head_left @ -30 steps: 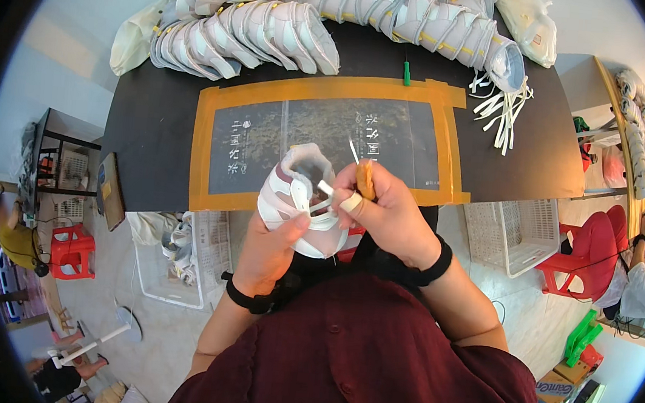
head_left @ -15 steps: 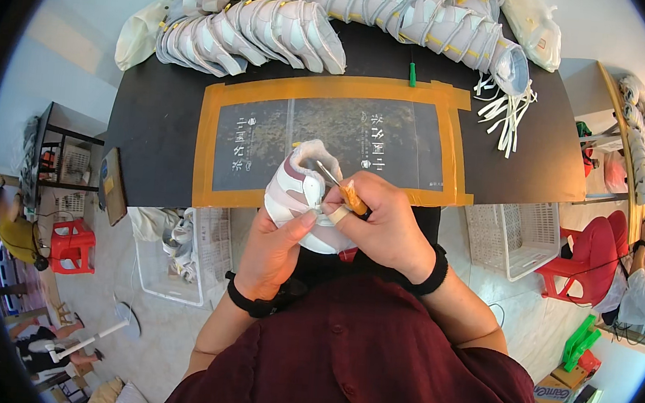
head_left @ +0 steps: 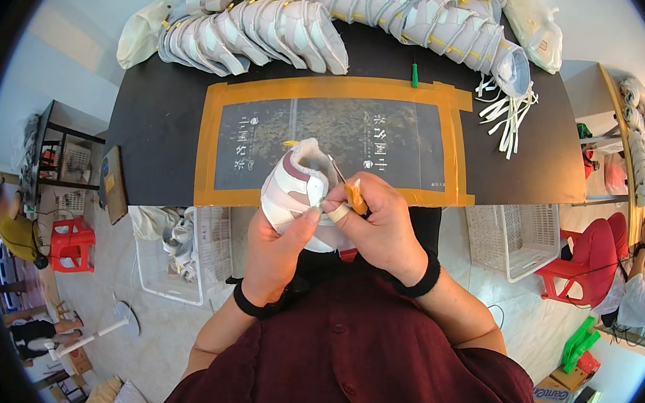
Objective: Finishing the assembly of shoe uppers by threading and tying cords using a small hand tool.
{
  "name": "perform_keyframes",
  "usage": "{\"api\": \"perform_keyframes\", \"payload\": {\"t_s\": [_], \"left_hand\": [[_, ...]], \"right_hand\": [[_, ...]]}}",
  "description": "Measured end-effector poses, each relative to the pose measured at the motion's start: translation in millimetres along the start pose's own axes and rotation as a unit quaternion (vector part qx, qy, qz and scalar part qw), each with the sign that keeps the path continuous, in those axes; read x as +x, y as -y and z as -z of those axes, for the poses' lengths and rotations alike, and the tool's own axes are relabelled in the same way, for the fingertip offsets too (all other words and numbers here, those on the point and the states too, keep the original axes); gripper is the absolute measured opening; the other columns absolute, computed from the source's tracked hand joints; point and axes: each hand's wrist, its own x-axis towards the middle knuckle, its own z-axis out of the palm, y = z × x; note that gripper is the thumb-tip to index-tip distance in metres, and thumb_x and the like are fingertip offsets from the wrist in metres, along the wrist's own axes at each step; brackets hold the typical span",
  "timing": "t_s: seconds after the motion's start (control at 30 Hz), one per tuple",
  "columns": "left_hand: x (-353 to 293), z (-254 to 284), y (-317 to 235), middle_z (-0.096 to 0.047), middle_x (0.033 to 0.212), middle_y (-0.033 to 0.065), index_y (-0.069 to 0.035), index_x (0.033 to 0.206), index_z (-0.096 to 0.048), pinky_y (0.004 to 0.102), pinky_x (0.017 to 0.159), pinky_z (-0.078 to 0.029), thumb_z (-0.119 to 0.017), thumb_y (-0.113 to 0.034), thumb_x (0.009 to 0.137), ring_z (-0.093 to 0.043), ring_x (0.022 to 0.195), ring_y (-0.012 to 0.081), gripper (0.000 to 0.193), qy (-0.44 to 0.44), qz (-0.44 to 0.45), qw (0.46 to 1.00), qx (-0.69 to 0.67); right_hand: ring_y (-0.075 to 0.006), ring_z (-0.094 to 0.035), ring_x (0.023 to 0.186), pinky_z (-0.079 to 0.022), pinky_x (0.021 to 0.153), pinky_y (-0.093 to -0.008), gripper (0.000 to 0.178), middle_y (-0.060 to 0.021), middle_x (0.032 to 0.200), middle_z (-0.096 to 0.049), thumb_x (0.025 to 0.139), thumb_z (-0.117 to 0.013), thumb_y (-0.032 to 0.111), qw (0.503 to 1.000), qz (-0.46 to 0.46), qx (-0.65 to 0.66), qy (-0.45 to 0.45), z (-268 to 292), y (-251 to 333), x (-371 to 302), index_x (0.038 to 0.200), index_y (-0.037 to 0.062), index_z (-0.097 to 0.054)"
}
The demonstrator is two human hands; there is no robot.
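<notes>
A white shoe upper [head_left: 287, 187] with pink and maroon panels is held over the table's near edge, its padded collar facing up and away. My left hand [head_left: 275, 251] grips its lower side, thumb pressed on the white panel. Wrapped in my right hand [head_left: 385, 225] is an awl-like tool [head_left: 355, 196] with an orange-brown handle and a thin metal shaft. The shaft points up and left beside the collar's right edge; whether its tip touches the upper I cannot tell. My right fingertips also pinch the upper's edge, and one finger carries a pale tape band.
Rows of nested shoe uppers [head_left: 256, 39] lie along the far side of the dark table [head_left: 158, 128]. A green-handled tool [head_left: 415, 75] lies near them. Orange tape [head_left: 209, 143] frames a dark sheet. Plastic baskets [head_left: 512, 243] stand below, left and right. Seated people are at both sides.
The tool's shaft has shifted from inside the collar opening to its right edge, its handle turning slightly. The upper has tilted and moved a little left with my left hand.
</notes>
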Motion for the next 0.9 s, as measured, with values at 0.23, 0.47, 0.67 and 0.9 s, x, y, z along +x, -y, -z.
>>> {"api": "perform_keyframes", "payload": {"t_s": [0.23, 0.47, 0.67, 0.9], "left_hand": [[3, -3, 2, -0.064, 0.107, 0.0014, 0.000, 0.118, -0.060, 0.0226, 0.078, -0.046, -0.063, -0.006, 0.090, -0.056, 0.092, 0.0065, 0.029, -0.009, -0.082, 0.990, 0.117], [13, -10, -3, -0.065, 0.103, 0.0010, 0.000, 0.117, -0.061, 0.0229, 0.077, -0.046, -0.062, -0.004, 0.090, -0.057, 0.089, 0.0064, 0.027, -0.049, -0.093, 0.991, 0.085], [35, 3, -5, -0.064, 0.101, -0.0003, 0.000, 0.113, -0.062, 0.0215, 0.073, -0.046, -0.062, -0.005, 0.091, -0.056, 0.087, 0.0047, 0.022, -0.054, -0.101, 0.989, 0.091], [48, 6, 3, -0.061, 0.093, -0.0036, -0.001, 0.108, -0.063, 0.0200, 0.067, -0.043, -0.063, -0.005, 0.091, -0.051, 0.080, 0.0023, 0.018, -0.041, -0.130, 0.985, 0.105]], "right_hand": [[-0.0165, -0.057, 0.076, -0.046, 0.070, -0.0282, 0.009, -0.0055, 0.084, -0.058, 0.084, -0.070, 0.008, 0.998, -0.050, 0.048, -0.011, -4, -2, -1, 0.088, 0.0038, -0.063], [-0.0304, -0.059, 0.086, -0.048, 0.078, -0.0351, 0.023, -0.0116, 0.091, -0.058, 0.091, -0.061, 0.013, 0.990, 0.080, -0.044, -0.105, 4, 4, 1, 0.111, 0.0051, -0.052], [-0.0380, -0.063, 0.085, -0.049, 0.073, -0.0389, 0.021, -0.0187, 0.092, -0.061, 0.095, -0.054, 0.013, 0.997, -0.023, 0.025, 0.076, 16, 26, -7, 0.114, 0.0067, -0.049], [-0.0328, -0.065, 0.079, -0.050, 0.071, -0.0362, 0.021, -0.0159, 0.087, -0.064, 0.096, -0.054, 0.011, 0.990, -0.103, 0.033, 0.091, 7, 6, 4, 0.116, 0.0077, -0.053]]}}
